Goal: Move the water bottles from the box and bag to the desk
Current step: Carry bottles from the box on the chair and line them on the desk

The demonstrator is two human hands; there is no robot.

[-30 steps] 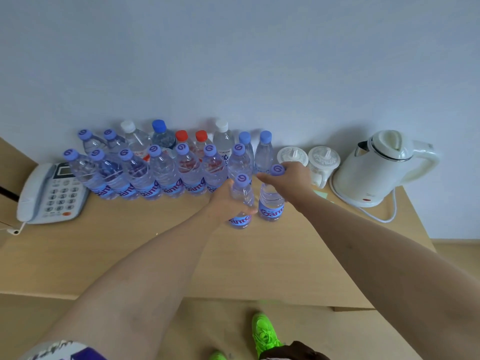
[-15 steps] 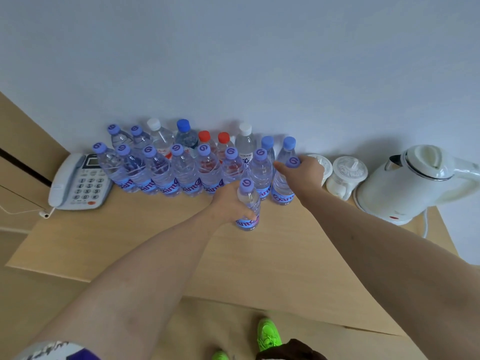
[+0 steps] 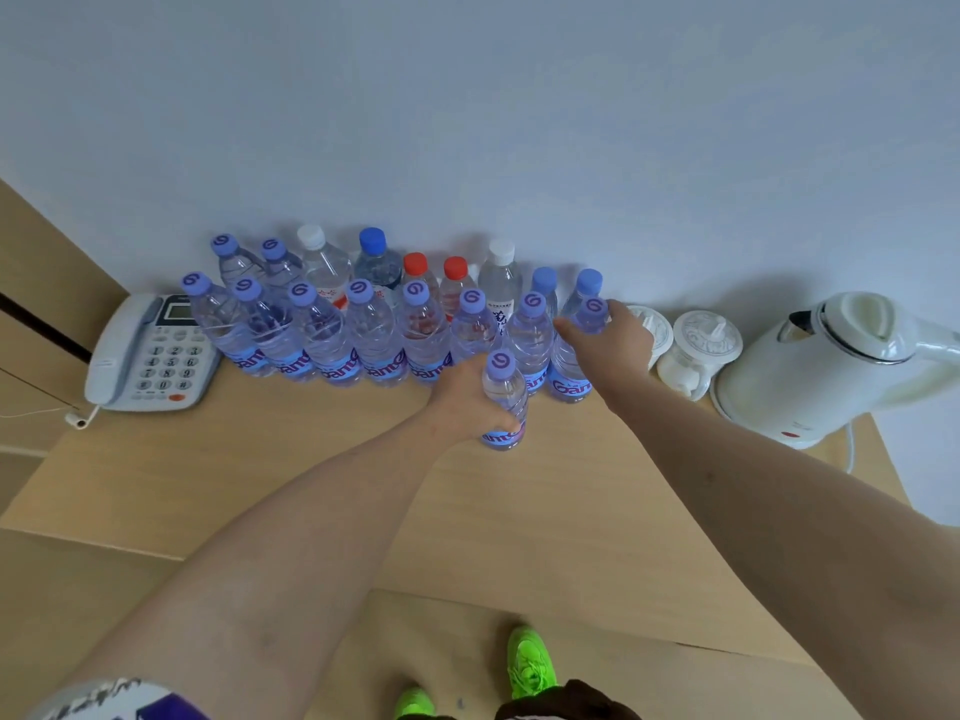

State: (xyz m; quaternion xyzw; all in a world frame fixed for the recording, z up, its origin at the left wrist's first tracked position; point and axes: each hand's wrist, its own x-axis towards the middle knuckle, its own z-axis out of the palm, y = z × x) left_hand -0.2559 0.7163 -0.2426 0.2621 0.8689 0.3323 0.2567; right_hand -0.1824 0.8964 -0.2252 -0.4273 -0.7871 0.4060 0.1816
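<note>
Several water bottles (image 3: 374, 335) stand in two rows on the wooden desk (image 3: 260, 485) against the wall, most with purple caps, a few with red, white or blue caps. My left hand (image 3: 467, 402) grips a purple-capped bottle (image 3: 503, 402) that stands alone in front of the rows. My right hand (image 3: 610, 337) holds the rightmost front-row bottle (image 3: 571, 366) near its cap. The box and the bag are out of view.
A white telephone (image 3: 150, 356) sits at the desk's left end. Two white lidded cups (image 3: 696, 350) and a white electric kettle (image 3: 826, 366) stand to the right of the bottles. Green shoes (image 3: 530, 662) show on the floor below the desk's front edge.
My right hand has pushed its bottle back into the front row beside the others. My left hand keeps its bottle in front of the rows.
</note>
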